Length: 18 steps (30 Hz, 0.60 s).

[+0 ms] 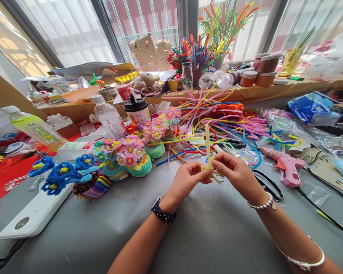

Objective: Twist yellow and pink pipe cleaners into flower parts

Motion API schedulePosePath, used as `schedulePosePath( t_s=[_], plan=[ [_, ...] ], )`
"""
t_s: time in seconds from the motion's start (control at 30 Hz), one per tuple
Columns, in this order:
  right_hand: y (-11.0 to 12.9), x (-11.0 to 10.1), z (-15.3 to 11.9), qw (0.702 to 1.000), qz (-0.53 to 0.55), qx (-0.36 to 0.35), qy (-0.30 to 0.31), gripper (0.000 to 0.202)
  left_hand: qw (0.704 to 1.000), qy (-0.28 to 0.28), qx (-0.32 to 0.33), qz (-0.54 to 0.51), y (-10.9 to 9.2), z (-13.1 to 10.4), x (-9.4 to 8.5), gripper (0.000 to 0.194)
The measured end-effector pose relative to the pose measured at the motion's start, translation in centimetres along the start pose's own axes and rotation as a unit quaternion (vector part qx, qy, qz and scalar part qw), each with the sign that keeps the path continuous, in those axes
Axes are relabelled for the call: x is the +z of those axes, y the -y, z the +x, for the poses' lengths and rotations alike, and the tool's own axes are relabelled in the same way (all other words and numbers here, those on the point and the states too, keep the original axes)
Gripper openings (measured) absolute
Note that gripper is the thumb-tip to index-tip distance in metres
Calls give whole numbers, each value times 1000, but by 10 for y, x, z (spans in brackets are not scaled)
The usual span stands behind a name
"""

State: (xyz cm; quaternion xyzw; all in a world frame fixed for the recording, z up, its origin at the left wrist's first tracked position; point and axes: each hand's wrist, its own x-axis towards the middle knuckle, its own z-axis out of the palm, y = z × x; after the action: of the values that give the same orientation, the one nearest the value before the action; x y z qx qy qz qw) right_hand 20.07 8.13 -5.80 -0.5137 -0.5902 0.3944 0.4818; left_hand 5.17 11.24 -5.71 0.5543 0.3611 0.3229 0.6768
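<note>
Pale-yellow pipe cleaner [207,142] stands upright between my left hand [186,179] and right hand [236,174], both pinching its curled lower part, probably to keep it steady.

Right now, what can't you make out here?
All in the head view:
Part of the pale yellow piece: hidden by the left hand and right hand.
Dial of the black watch: turned away from the camera.
Far end of the cord on the pink glue gun: cut off by the right edge.
Small print on the clear bottle: too tiny.
</note>
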Motion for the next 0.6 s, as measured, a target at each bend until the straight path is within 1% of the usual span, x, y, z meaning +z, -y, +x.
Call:
schedulePosePath(
  t_s=[0.07,0.13,0.2,0.27,0.33,0.4,0.5,0.6],
  plan=[
    [-1,0,0,1000,-15,0,-21,21,999,-25,3,-28,0,1,0,24],
    [-1,1,1,999,-29,2,-24,24,998,-42,3,-39,1,1,-1,23],
    [-1,1,1,999,-49,-5,-10,24,999,-34,3,-22,2,2,-1,23],
    [0,1,1,997,-73,-16,1,23,1000,-14,2,8,4,2,-1,23],
    [1,1,0,996,-84,-17,0,25,999,-2,4,33,5,2,-1,23],
    [2,1,0,998,-65,-6,0,26,999,0,10,46,4,1,-1,22],
    [3,1,-1,999,-2,22,25,26,999,9,16,46,2,0,-2,19],
    [1,1,-1,997,52,50,32,25,999,24,12,38,0,-1,-3,16]
  ],
)
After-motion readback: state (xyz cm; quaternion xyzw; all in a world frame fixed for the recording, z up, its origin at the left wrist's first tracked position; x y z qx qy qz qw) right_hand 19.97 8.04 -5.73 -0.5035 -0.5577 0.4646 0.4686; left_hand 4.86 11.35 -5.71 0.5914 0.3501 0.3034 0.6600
